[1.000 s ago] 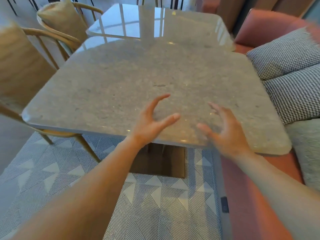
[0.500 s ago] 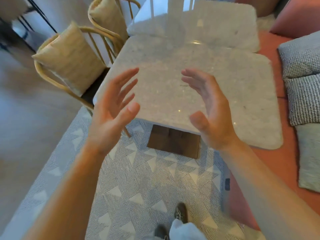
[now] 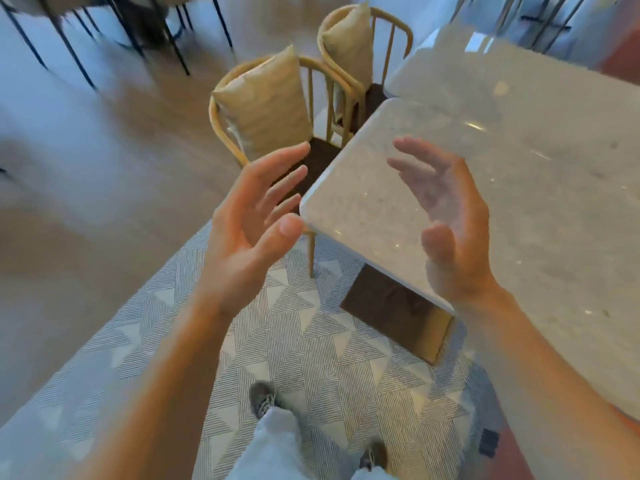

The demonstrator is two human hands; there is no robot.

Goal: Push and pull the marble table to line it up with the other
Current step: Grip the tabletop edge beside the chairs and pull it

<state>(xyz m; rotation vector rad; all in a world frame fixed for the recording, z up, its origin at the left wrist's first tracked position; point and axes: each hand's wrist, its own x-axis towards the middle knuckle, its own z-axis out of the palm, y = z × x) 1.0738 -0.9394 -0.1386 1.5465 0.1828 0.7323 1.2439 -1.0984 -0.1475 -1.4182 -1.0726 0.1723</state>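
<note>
Item: our left hand (image 3: 242, 233), raised, palm turned inward, fingers spread wide, holding nothing; it hangs off the near left corner of the marble table (image 3: 519, 209), out over the rug (image 3: 277, 341) and the seat of the nearer chair (image 3: 270, 112). Item: our right hand (image 3: 450, 230), likewise spread wide and empty, palm facing the left one, held above the worktop just inside that same corner; whether it touches the stone we cannot tell, though it looks lifted clear. Item: the marble table itself, lying ahead and to the right of both hands, its near edge running from the corner between our palms away rightward, its dark pedestal base (image 3: 398, 313) showing below that edge. The right hand is the nearer to it; the left stands beside the corner, apart from it. Item: the other table (image 3: 519, 67), beyond the far edge of the marble table, butting against it, its edge appearing set a little off from the marble table's left side. We judge the corner between our hands the likely place to take hold, with the push directed along the marble table's left side. Item: a second cushioned chair (image 3: 360, 46), beyond the first, beside the other table.
</note>
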